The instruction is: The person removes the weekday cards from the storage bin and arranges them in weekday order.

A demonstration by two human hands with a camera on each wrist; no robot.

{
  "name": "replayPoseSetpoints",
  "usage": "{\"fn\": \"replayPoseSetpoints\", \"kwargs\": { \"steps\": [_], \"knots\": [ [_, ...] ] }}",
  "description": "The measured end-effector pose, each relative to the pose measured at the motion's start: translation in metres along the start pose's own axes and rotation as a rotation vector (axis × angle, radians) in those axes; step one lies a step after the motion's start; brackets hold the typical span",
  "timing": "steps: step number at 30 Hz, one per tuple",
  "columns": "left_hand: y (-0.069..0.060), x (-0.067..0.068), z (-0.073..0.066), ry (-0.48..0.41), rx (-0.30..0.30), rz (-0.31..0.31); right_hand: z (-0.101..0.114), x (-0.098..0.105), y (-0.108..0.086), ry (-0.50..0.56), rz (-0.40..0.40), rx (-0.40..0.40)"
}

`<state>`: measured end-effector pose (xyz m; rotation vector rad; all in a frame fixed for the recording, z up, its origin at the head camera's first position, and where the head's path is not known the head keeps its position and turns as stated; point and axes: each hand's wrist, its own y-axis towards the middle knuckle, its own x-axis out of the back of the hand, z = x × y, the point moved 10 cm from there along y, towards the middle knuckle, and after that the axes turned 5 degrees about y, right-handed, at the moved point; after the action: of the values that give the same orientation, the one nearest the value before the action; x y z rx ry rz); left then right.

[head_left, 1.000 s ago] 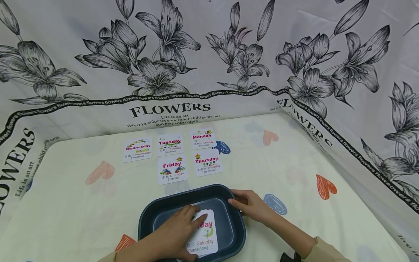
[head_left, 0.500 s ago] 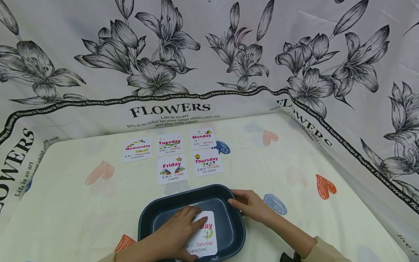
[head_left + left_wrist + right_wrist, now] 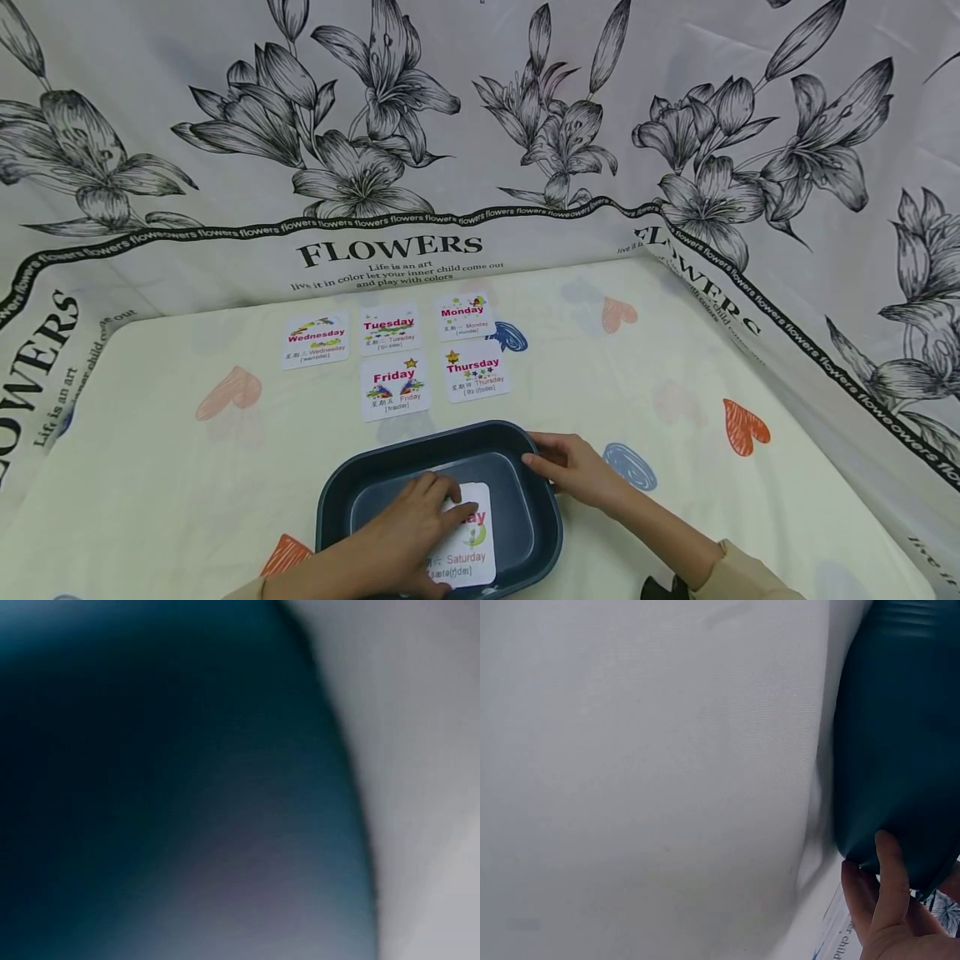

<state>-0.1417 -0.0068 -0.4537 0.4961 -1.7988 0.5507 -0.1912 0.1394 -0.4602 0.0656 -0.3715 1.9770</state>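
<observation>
My left hand [image 3: 408, 529] reaches into a dark blue tray [image 3: 525, 546], its fingers curved over a white Saturday card [image 3: 467, 554] on the tray floor. Thumb and fingers span the card's left part and cover some of its print. At the tray's right end, my right hand [image 3: 581, 471] grips the rim. In the right wrist view, the fingers of that right hand [image 3: 900, 907] touch the outer wall of the tray [image 3: 900, 742]. Only the blurred tray [image 3: 150, 750] fills most of the left wrist view; the hand cannot be made out there.
Beyond the tray lie day cards in two rows: Wednesday [image 3: 316, 340], Tuesday [image 3: 390, 329] and Monday [image 3: 465, 317] behind, Friday [image 3: 395, 387] and Thursday [image 3: 477, 373] in front. A cream cloth [image 3: 150, 467] with hearts covers the table. A flower-printed curtain [image 3: 555, 242] stands behind.
The Saturday card has shifted very slightly left under my left hand, whose fingers have moved a little. My right hand and the tray stay in place.
</observation>
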Motion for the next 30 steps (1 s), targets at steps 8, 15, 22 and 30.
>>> {"fn": "replayPoseSetpoints", "kwargs": {
  "steps": [8,15,22,30],
  "knots": [
    [0.0013,-0.0040,0.0067,-0.082,0.053,0.008,0.0007,0.0001,0.0002,0.009,0.002,0.004],
    [0.0002,-0.0046,0.0063,-0.099,0.070,0.025,0.0003,-0.0001,0.0000,-0.004,0.003,0.002],
    [-0.0018,-0.0018,0.0053,-0.109,0.063,0.010,-0.0006,0.0000,0.0001,-0.013,-0.003,-0.001],
    [-0.0050,0.0009,0.0036,-0.054,0.034,-0.004,-0.0024,0.0001,0.0004,-0.012,-0.014,-0.010]
  ]
}}
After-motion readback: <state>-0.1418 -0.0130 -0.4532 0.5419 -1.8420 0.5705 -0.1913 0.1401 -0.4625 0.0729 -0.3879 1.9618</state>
